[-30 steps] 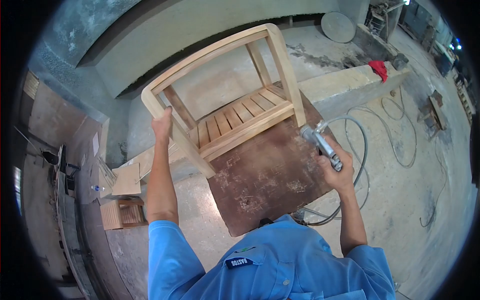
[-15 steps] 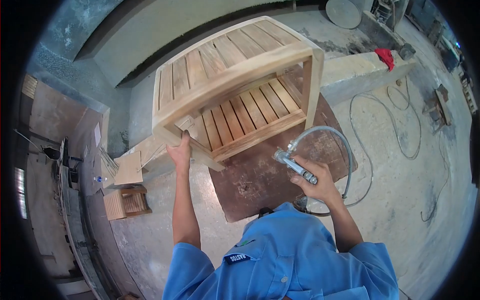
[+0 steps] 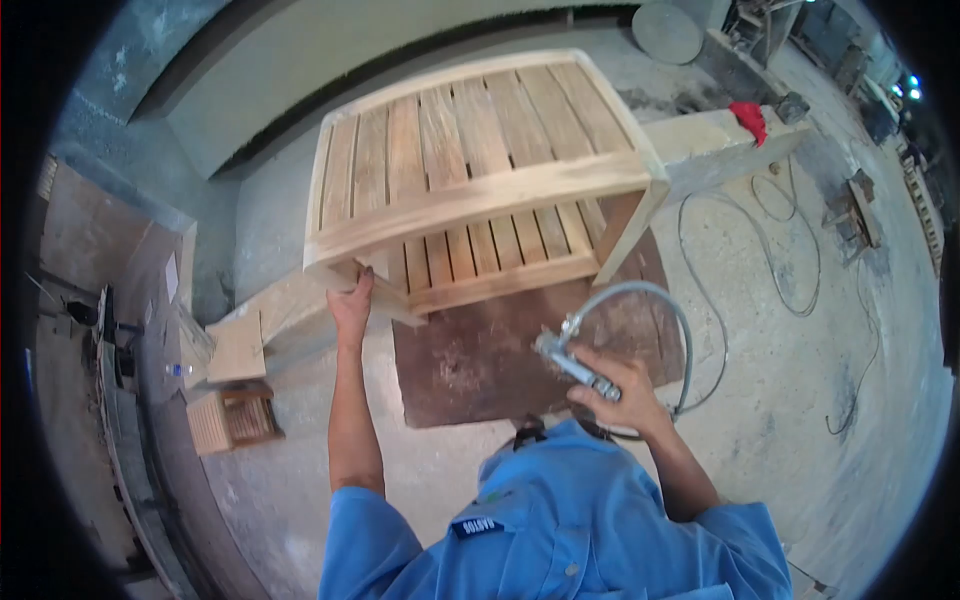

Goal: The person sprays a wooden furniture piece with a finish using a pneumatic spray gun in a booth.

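Note:
A slatted wooden bench (image 3: 482,183) with a slatted lower shelf (image 3: 495,250) stands in front of me on a brown board (image 3: 470,370). My left hand (image 3: 350,305) is closed around the bench's near left leg, just under the top; part of the fingers is hidden behind the wood. In my right hand (image 3: 630,392) is a metal spray gun (image 3: 578,368), its nozzle end pointing up and left, apart from the bench. A grey hose (image 3: 668,300) loops from the gun's head round to the right.
A smaller slatted wooden stool (image 3: 235,420) lies at the left, below a cardboard piece (image 3: 236,346). Behind the bench runs a low concrete ledge (image 3: 700,150) with a red cloth (image 3: 748,121) on it. A thin hose (image 3: 737,240) curls across the floor at the right.
The bench has tipped so more of its top and less of its lower shelf shows, with my left hand still on the leg. My right hand and the spray gun sit slightly lower and further left in view.

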The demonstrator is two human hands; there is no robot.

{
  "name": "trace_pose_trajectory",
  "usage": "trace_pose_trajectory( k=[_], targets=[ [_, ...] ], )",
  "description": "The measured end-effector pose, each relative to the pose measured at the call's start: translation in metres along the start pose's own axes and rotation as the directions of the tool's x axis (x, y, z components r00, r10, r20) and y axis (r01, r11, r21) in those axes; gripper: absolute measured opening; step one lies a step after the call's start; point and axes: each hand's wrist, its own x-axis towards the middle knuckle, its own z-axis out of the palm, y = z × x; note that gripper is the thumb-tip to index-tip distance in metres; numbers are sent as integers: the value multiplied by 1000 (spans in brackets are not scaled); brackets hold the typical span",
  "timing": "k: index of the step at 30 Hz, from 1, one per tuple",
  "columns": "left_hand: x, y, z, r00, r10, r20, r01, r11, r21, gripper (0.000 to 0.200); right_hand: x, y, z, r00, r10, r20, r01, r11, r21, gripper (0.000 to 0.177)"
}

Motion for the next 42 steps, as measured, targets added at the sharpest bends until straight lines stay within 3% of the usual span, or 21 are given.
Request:
trace_pose_trajectory(
  k=[2, 6, 8, 9, 11, 13, 14, 15, 17, 20, 25, 29, 36, 38, 42],
  targets=[
    [6, -1, 2, 1000, 3, -8, -3, 997, 75, 18, -12, -2, 1, 1000, -16, -15, 16, 1000, -18, 55],
    [20, -16, 4, 998, -29, 63, 28, 999, 15, 26, -48, -13, -9, 996, 79, -34, -80, 996, -35, 54],
    [5, -21, 12, 995, -25, -96, 31, 997, 64, 38, -79, -16, -17, 971, 237, 28, -235, 970, -53, 56],
    [-5, -27, 19, 996, -15, -89, 19, 999, 47, 38, -92, -16, -21, 972, 233, 10, -232, 971, -66, 56],
    [-34, -53, 34, 944, -119, -308, 147, 987, 67, 44, -114, -16, -25, 963, 261, -73, -261, 965, 11, 55],
    [-77, -124, 49, 988, -23, -155, 45, 989, 144, 43, -130, -8, -36, 946, 320, -58, -318, 947, 34, 56],
    [-117, -79, 57, 999, -46, 26, 42, 993, 114, 43, -142, -2, -38, 950, 289, -121, -286, 957, 38, 55],
    [-145, -78, 76, 994, -74, 77, 49, 958, 283, 41, -146, 2, -43, 949, 260, -179, -257, 966, 41, 55],
    [-207, -57, 110, 947, -175, 269, 216, 968, -130, 40, -161, 6, -54, 954, 246, -168, -242, 969, 45, 53],
    [-254, -8, 157, 938, -165, 306, 247, 936, -252, 42, -176, 13, -82, 944, 303, -130, -289, 950, 117, 52],
    [-285, 70, 211, 913, -93, 397, 269, 869, -416, 61, -213, 19, -126, 973, 157, -171, -114, 964, 239, 56],
    [-292, 71, 227, 926, -126, 355, 291, 839, -460, 68, -237, 21, -162, 977, 68, -203, -6, 957, 290, 51],
    [-288, 88, 208, 935, -227, 274, 327, 851, -411, 71, -251, 27, -181, 958, -156, -241, 238, 901, 364, 53],
    [-297, 132, 200, 875, -413, 253, 482, 793, -371, 73, -251, 25, -176, 946, -200, -256, 289, 876, 386, 54],
    [-297, 124, 190, 882, -379, 280, 468, 774, -427, 77, -245, 12, -173, 934, -290, -211, 345, 884, 314, 56]
  ],
)
